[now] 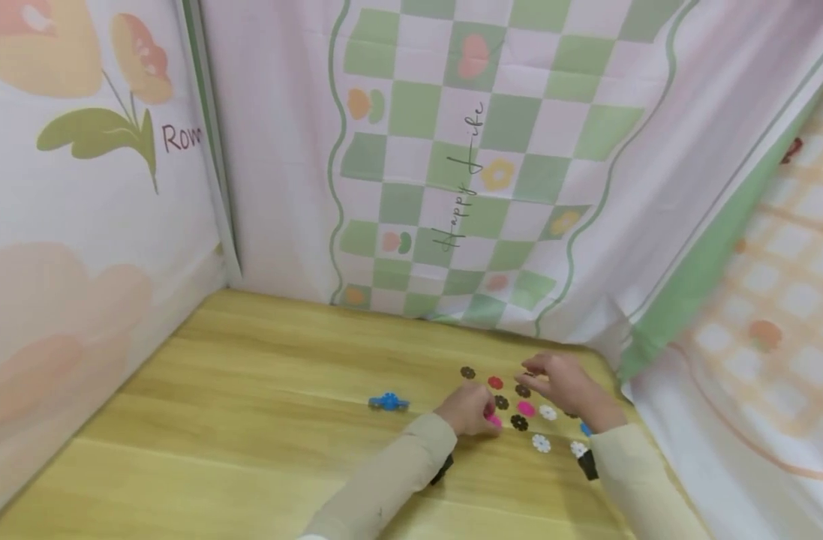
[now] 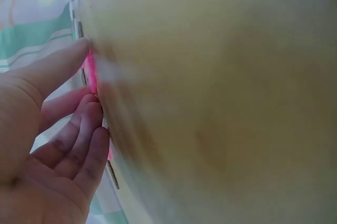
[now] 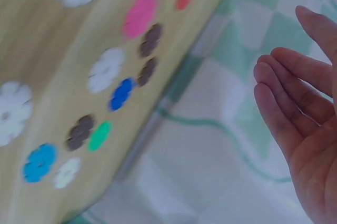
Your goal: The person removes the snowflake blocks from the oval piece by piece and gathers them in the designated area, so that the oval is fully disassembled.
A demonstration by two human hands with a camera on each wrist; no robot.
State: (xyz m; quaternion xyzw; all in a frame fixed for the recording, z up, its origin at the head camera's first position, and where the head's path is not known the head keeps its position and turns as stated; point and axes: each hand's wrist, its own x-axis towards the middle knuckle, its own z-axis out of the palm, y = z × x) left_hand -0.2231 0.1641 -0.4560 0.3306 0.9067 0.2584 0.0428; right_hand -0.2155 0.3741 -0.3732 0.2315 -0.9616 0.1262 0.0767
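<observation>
On the wooden tabletop, my left hand (image 1: 468, 410) has its thumb and forefinger at opposite edges of a pink flower-shaped plastic disc (image 1: 494, 421). The left wrist view shows this pink disc (image 2: 90, 71) edge-on between the two fingertips. My right hand (image 1: 558, 381) is raised over the far side of the scattered discs. In the right wrist view that hand (image 3: 308, 97) has nothing between its loosely bent fingers and thumb. Around the hands lie a red disc (image 1: 495, 382), a second pink disc (image 1: 526, 409), white discs (image 1: 541, 443) and several dark brown ones (image 1: 519, 422).
Left of the hands sits a blue piece (image 1: 388, 402) that looks like discs joined together. A green disc (image 3: 100, 136) and blue discs (image 3: 121, 94) lie near the table's edge. A checked curtain (image 1: 452, 165) hangs behind the table, and a printed wall covering (image 1: 80, 262) stands at left.
</observation>
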